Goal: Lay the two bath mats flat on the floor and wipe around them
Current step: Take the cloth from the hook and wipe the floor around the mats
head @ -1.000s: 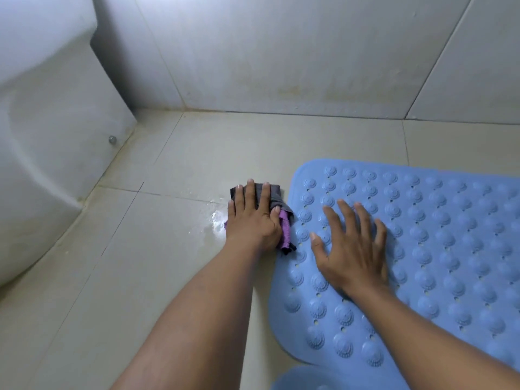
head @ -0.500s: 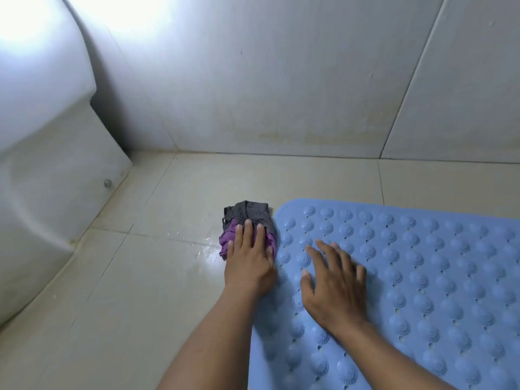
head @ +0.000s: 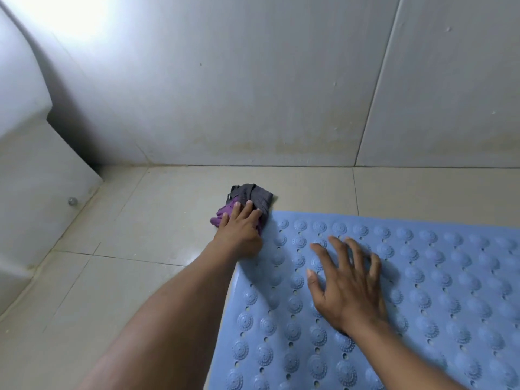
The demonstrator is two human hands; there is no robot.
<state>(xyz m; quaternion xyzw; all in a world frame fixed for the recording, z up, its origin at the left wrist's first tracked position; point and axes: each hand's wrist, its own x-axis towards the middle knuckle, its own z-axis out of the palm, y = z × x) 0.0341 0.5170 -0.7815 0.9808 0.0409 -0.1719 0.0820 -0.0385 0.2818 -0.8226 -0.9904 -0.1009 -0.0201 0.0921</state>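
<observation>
Off the ten-o'clock corner of the blue bath mat (head: 450, 277), the left hand (head: 239, 235) presses a grey-and-purple cloth (head: 254, 194) to the tiled floor (head: 135, 249), fingers nearly straight; the mat lies flat, filling four o'clock; the right hand (head: 349, 285) rests spread on it, gripping nothing; a second mat is unseen, so wiping looks partway; no containers show.

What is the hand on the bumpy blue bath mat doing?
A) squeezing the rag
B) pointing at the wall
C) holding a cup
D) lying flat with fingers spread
D: the right hand lies open, fingers spread, on the bumpy blue rubber bath mat, while the left hand presses the purple and grey cloth.
</observation>
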